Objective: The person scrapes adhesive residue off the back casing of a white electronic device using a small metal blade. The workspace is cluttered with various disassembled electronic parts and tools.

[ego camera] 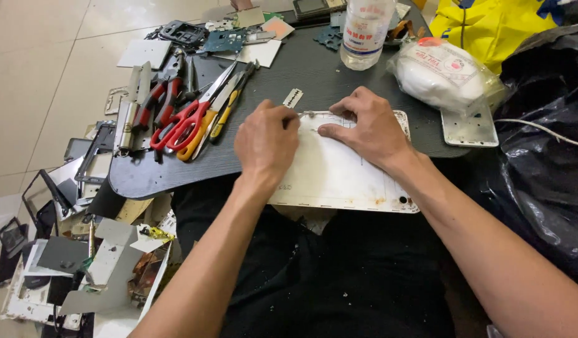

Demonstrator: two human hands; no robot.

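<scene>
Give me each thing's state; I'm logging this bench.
White panel: flat, overhanging the board's edge, pinned by both hands.
Left hand: closed on a thin tool.
Right hand: fingers spread, pressing the panel.
Bottle: upright.
Red scissors: shut, lying flat.
Razor blade: loose, flat.

Electronics repair workshop: scattered circuit boards (229,39), tools (189,112)

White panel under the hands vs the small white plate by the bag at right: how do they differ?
The white panel is larger, stained, and overhangs the near edge of the dark board; the small plate looks cleaner.

The left hand and right hand press on the panel; nothing touches the plate but the bag over its top.

Both are flat, white, with round-cornered edges.
</scene>
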